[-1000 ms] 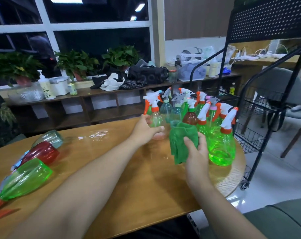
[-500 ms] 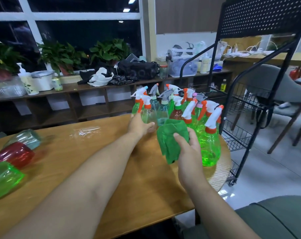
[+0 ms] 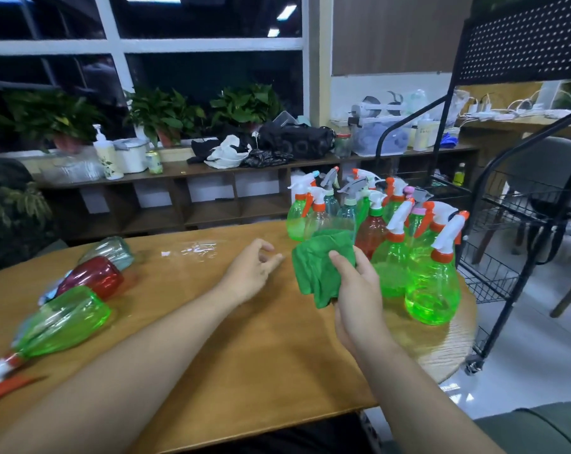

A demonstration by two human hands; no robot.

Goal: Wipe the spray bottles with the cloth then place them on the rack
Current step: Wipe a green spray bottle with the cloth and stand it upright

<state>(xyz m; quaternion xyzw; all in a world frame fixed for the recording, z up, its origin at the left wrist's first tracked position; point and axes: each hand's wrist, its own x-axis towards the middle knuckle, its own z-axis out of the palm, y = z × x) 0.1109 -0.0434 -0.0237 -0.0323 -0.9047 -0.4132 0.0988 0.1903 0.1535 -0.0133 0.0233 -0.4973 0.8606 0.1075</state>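
Observation:
My right hand (image 3: 356, 290) grips a green cloth (image 3: 320, 267) just in front of a cluster of several upright spray bottles (image 3: 392, 224) at the table's right end. The nearest one is a bright green bottle (image 3: 433, 286) with a white and orange trigger. My left hand (image 3: 251, 273) hovers over the wooden table (image 3: 212, 339) left of the cloth, fingers loosely curled, holding nothing. At the table's left lie three bottles on their sides: a green one (image 3: 61, 322), a red one (image 3: 94, 276) and a clear one (image 3: 110, 252). The black wire rack (image 3: 520, 224) stands right of the table.
A low wooden shelf (image 3: 212, 191) along the window carries potted plants, a pump bottle, bags and containers. A grey chair (image 3: 546, 178) stands behind the rack. The rack has wire baskets and castor wheels near the table's rounded right edge.
My left hand has let go of the clear bottle in the cluster and drawn back leftward over the table. My right hand keeps holding the cloth.

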